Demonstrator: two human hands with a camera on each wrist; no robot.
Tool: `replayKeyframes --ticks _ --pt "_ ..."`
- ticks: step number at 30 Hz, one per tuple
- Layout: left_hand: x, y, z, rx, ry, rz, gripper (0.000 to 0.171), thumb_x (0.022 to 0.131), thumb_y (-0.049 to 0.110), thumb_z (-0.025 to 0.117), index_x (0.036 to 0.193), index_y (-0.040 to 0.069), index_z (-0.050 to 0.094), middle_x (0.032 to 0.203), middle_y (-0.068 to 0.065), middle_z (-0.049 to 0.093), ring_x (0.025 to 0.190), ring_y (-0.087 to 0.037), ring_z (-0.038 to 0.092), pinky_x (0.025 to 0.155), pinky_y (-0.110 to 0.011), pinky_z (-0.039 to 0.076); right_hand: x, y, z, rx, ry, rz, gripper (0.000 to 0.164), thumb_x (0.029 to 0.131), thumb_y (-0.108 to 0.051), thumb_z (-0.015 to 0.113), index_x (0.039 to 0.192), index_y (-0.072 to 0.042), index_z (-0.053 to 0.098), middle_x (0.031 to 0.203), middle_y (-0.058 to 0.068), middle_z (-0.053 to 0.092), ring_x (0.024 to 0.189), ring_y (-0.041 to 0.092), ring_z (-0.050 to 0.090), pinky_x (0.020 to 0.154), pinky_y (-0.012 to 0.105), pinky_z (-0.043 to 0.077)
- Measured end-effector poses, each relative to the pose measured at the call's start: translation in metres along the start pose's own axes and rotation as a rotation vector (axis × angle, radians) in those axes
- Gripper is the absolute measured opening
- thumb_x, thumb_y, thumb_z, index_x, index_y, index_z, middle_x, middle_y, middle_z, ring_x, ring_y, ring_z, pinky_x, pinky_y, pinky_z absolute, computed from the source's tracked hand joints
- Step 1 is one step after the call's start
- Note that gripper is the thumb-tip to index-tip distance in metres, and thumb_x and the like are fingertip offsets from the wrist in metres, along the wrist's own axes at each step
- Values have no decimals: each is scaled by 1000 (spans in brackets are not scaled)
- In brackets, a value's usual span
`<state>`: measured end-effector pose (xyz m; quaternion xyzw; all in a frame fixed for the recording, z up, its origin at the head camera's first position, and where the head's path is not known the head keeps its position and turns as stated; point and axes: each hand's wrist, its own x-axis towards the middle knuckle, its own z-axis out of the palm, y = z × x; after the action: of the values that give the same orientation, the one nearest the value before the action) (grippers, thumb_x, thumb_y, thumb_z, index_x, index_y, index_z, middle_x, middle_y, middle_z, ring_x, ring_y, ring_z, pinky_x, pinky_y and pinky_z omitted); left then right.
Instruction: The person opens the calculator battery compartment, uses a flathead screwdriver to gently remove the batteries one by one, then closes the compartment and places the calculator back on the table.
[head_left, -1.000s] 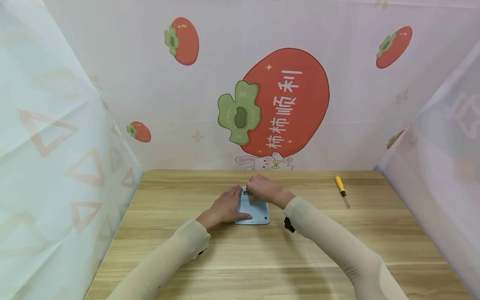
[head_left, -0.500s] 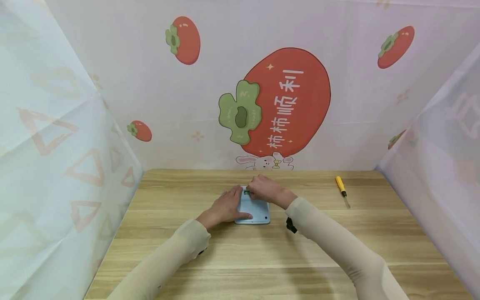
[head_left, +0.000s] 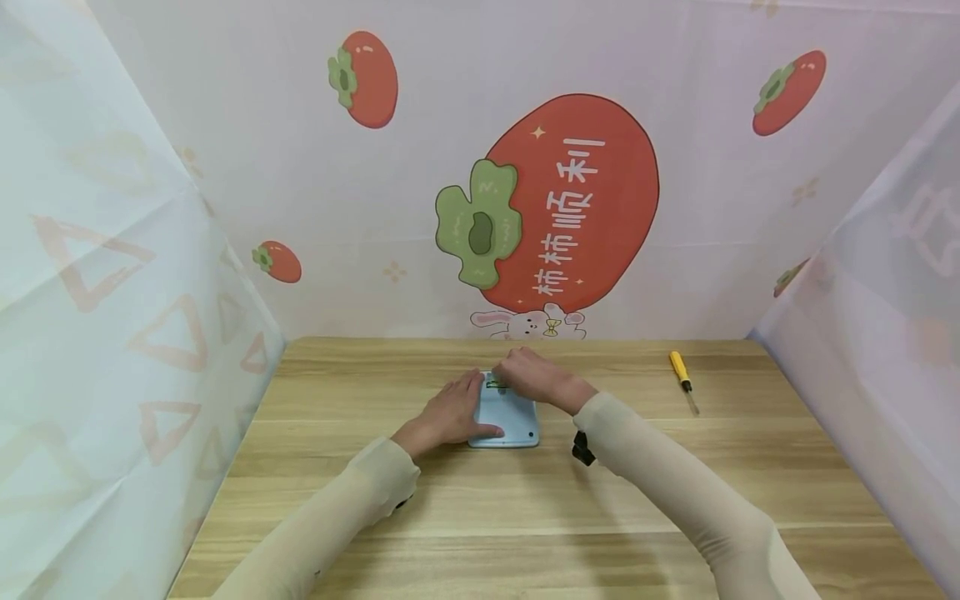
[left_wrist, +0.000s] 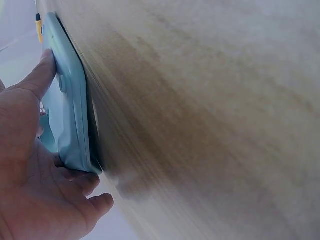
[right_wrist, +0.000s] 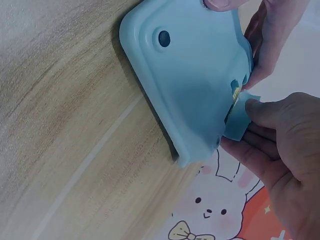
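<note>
A light blue flat device [head_left: 512, 423] with rounded corners lies face down on the wooden table, its kind not shown. My left hand [head_left: 450, 413] steadies it, thumb across its back and fingers along the left edge. At the far end is an opening [head_left: 495, 384] with green and gold inside, like a battery compartment. My right hand [head_left: 531, 375] is over that end. In the right wrist view its thumb and fingers pinch a small light blue cover [right_wrist: 238, 119], tilted up beside the opening. A dark round spot [right_wrist: 164, 38] marks one corner of the back.
A screwdriver [head_left: 681, 372] with a yellow handle lies at the back right of the table [head_left: 480, 533]. Behind the table stands a fabric backdrop [head_left: 697, 208] printed with persimmons and a rabbit; white sheets hang at both sides.
My right hand has shifted slightly to the right at the far end, and more of the green opening shows. The left hand and the device stay in place.
</note>
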<state>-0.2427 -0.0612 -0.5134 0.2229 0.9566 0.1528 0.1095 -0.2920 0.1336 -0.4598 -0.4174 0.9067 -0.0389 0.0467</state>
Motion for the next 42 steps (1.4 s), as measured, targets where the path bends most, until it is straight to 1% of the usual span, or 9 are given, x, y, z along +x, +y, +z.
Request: replayKeyframes --ticks 4,12,17,21,27,31,35,38,42 --pt "0 0 0 -2 0 -6 111 90 65 76 165 0 27 172 -18 28 158 -31 31 130 -51 25 -1 5 2 110 41 48 18 101 1 67 111 -4 82 77 0 70 64 11 55 62 23 46" --pt "-1 -1 1 -8 1 1 111 90 65 75 164 -3 27 172 -19 28 159 -31 30 130 -50 26 -7 18 -1 254 167 79 15 100 -1 71 111 1 81 91 9 79 69 12 58 68 24 48" --pt "-1 -1 0 -14 5 3 111 90 65 76 164 -2 28 172 -19 29 158 -32 32 130 -50 26 -11 24 0 387 187 205 23 101 -3 70 122 4 77 114 15 79 84 14 69 80 32 62" --pt "-1 -1 -1 -25 7 0 111 89 65 77 164 -2 28 171 -19 30 157 -33 33 130 -50 26 -14 30 3 501 207 292 23 102 -4 69 123 4 76 116 15 79 89 18 70 85 37 64" --pt "-2 -1 -1 -36 11 0 111 89 64 78 164 -2 29 171 -19 30 156 -34 34 130 -51 26 -21 40 6 621 254 365 23 103 -4 67 122 3 77 113 14 79 88 20 68 82 33 62" --pt "-2 -1 0 -30 9 -1 111 89 65 77 164 -2 28 171 -19 31 156 -34 35 130 -51 26 -27 44 6 720 262 440 24 104 -8 67 124 2 77 112 13 79 90 20 69 80 32 63" --pt "-2 -1 0 -29 8 -1 111 89 65 77 164 -1 28 171 -18 30 156 -34 35 130 -50 26 -32 49 5 884 269 502 26 105 -7 66 127 3 75 115 17 78 95 20 72 88 40 65" --pt "-2 -1 0 -35 7 0 111 89 65 77 164 -1 27 172 -18 29 156 -34 34 130 -50 26 -36 54 6 1011 270 529 29 107 -6 62 132 5 71 120 21 75 100 21 73 97 50 60" --pt "-2 -1 0 -38 7 1 112 89 64 77 164 -1 27 172 -18 29 157 -34 33 130 -49 26 -42 60 7 1141 290 565 32 107 -4 60 137 7 67 129 25 69 106 29 74 104 56 55"
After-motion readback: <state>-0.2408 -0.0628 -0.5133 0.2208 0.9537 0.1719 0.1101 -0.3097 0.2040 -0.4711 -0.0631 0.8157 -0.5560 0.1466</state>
